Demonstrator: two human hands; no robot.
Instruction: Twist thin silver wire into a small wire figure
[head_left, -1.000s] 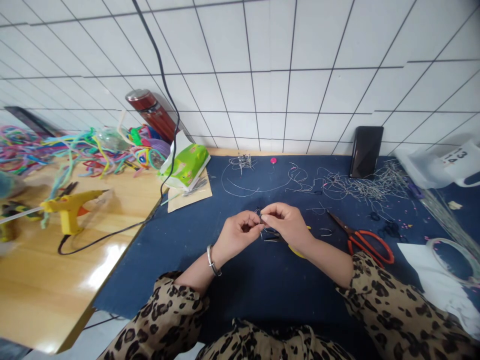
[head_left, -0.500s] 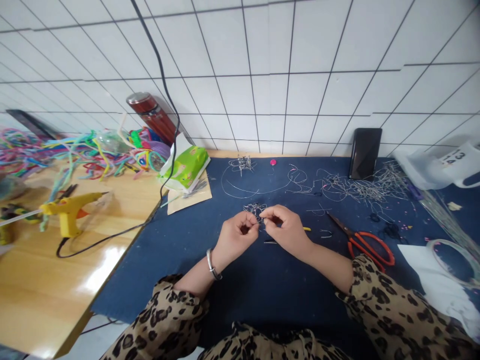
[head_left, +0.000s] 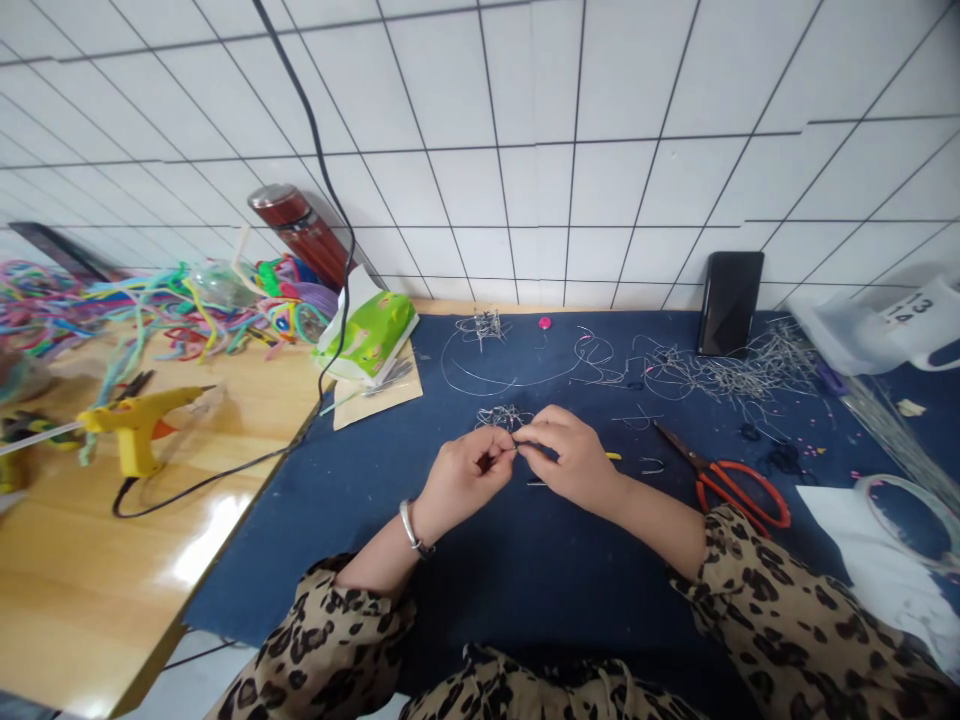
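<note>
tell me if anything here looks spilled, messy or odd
Yes: silvery wires lie in a loose tangle by the phone, and pink specks are scattered right of the orange-handled scissors, like spilled bits. Nothing looks damaged, though the thin piece the fingers pinch is too small to judge.

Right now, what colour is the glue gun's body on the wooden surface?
Yellow. The glue gun's body shows best in the head view.

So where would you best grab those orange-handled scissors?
Probably by the orange handles, coming from the near right. The scissors appear to lie flat, blades pointing away and leftward, so the loops sit toward the right sleeve and your fingers would stay clear of the tips.
</note>
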